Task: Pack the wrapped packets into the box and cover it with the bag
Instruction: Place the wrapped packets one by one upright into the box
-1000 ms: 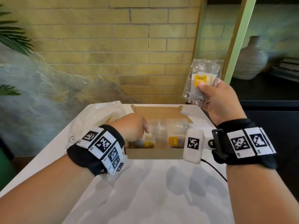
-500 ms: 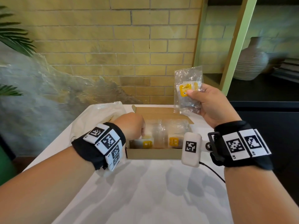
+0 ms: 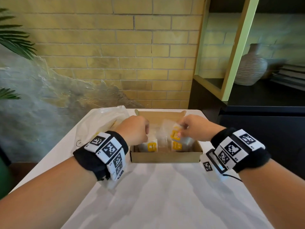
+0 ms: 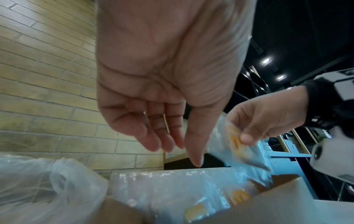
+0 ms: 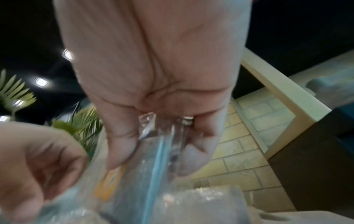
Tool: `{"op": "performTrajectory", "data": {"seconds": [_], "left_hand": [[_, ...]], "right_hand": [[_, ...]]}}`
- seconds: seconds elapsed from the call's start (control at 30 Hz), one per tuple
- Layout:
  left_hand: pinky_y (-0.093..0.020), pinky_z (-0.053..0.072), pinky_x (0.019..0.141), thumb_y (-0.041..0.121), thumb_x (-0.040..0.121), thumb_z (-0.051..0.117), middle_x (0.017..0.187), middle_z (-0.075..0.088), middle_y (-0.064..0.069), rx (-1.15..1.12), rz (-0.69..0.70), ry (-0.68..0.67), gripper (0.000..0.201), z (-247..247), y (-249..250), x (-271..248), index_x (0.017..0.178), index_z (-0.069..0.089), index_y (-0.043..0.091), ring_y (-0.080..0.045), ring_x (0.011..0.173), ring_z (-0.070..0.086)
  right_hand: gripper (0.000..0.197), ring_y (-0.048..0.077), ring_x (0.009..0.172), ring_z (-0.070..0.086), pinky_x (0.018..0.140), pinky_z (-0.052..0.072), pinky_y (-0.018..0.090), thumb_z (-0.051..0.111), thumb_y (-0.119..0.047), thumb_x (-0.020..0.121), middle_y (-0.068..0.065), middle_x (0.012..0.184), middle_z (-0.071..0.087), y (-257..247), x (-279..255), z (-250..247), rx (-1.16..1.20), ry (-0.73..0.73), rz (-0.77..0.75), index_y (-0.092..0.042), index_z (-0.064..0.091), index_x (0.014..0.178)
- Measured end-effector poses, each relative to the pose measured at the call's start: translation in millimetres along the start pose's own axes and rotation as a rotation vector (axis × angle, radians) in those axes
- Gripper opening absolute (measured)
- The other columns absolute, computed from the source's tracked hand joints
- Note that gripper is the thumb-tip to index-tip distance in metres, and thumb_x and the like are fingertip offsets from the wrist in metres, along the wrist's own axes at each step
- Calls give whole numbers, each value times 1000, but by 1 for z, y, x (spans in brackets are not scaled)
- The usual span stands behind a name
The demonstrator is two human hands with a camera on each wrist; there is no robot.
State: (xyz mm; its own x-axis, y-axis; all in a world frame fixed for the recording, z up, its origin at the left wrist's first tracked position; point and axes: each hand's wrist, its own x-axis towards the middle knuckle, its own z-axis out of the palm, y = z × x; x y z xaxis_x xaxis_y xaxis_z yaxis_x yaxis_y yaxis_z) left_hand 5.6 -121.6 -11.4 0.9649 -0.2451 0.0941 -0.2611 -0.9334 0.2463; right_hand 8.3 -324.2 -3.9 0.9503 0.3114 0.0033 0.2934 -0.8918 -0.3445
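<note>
Pinching a clear wrapped packet [image 3: 175,135] by its upper end between thumb and fingertips, the right hand [image 3: 194,128] is holding it on end over the right half of the open cardboard box [image 3: 166,157], its lower edge dipping in among the packets already lying there. In the right wrist view the thumb and curled fingers are closing on the crinkled plastic [image 5: 153,151], a yellow label showing through. The left hand [image 3: 135,129] is hovering over the left half of the box, just beside the held packet; in the left wrist view its fingers [image 4: 153,136] are hanging straight and loose, gripping nothing. Two more packets with yellow labels [image 3: 152,147] are sitting against the box's near wall at the centre of the frame. The thin plastic bag [image 3: 105,120] is lying crumpled on the white table [image 3: 165,195], touching the box's left side, toward the middle left of the frame. A ribbed vase [image 3: 250,66] is standing on the dark shelf at upper right.
</note>
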Motion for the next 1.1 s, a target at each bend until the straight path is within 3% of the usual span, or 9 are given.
{"op": "performTrajectory", "data": {"seconds": [0.07, 0.17, 0.3, 0.43, 0.57, 0.67, 0.8, 0.97, 1.1], "left_hand": [[-22, 41, 62, 10, 78, 63, 82, 62, 3, -1, 14, -41, 8, 2, 3, -3, 80, 66, 17, -15, 79, 56], [-17, 39, 57, 11, 84, 60, 82, 61, 5, -6, 53, -136, 11, 5, 6, -5, 88, 70, 15, -12, 79, 54], [-24, 46, 77, 13, 90, 51, 107, 68, 1, 16, 106, -300, 24, 9, 9, -7, 104, 70, 16, -14, 91, 58], [-26, 43, 93, 13, 95, 40, 122, 62, 3, 96, 114, -419, 34, 12, 15, -8, 118, 65, 18, -18, 111, 56], [-29, 42, 96, 18, 97, 36, 125, 60, 0, 111, 78, -438, 35, 15, 16, -6, 120, 63, 17, -20, 113, 54], [-28, 38, 93, 27, 99, 34, 125, 59, -2, 94, 29, -457, 37, 17, 17, -5, 121, 61, 15, -22, 115, 51], [-30, 35, 94, 36, 100, 29, 128, 55, -7, 118, -44, -475, 45, 21, 15, -3, 126, 55, 10, -25, 118, 49], [-28, 37, 81, 39, 99, 31, 101, 55, -8, 174, -108, -444, 45, 24, 11, 1, 112, 59, 6, -22, 91, 49], [-26, 36, 78, 34, 100, 32, 90, 51, -5, 238, -105, -444, 42, 22, 15, 1, 112, 59, 4, -21, 87, 47]], "right_hand": [[24, 16, 82, 48, 64, 35, 19, 61, -13, 85, -8, 77, 51, 0, -2, 5, -107, -98, -7, -31, 52, 71], [28, 22, 100, 55, 75, 36, 20, 59, -7, 83, 3, 107, 61, 1, -6, 14, -245, -176, -19, -17, 66, 109], [33, 25, 112, 53, 81, 38, 24, 56, -9, 87, 5, 123, 59, -2, -6, 18, -327, -88, -10, -18, 62, 117], [35, 26, 113, 53, 90, 45, 33, 55, -8, 87, 6, 123, 58, -7, -7, 16, -407, -34, -8, -20, 58, 120], [30, 28, 105, 54, 82, 44, 32, 51, -7, 87, 5, 114, 57, -13, -9, 23, -385, 104, -55, -18, 55, 114], [24, 25, 106, 55, 84, 40, 30, 47, -21, 93, 7, 111, 62, -19, -13, 29, -260, -78, -73, -15, 62, 111], [59, 24, 90, 49, 78, 35, 30, 28, -51, 97, 10, 97, 56, -20, -19, 33, -335, -410, 10, -5, 58, 117], [59, 22, 86, 44, 79, 35, 29, 25, -57, 95, 5, 77, 48, -14, -18, 31, -390, -394, 75, -6, 55, 98], [61, 22, 85, 45, 79, 35, 29, 26, -58, 95, 5, 79, 48, -13, -17, 30, -391, -401, 100, -5, 57, 97]]}}
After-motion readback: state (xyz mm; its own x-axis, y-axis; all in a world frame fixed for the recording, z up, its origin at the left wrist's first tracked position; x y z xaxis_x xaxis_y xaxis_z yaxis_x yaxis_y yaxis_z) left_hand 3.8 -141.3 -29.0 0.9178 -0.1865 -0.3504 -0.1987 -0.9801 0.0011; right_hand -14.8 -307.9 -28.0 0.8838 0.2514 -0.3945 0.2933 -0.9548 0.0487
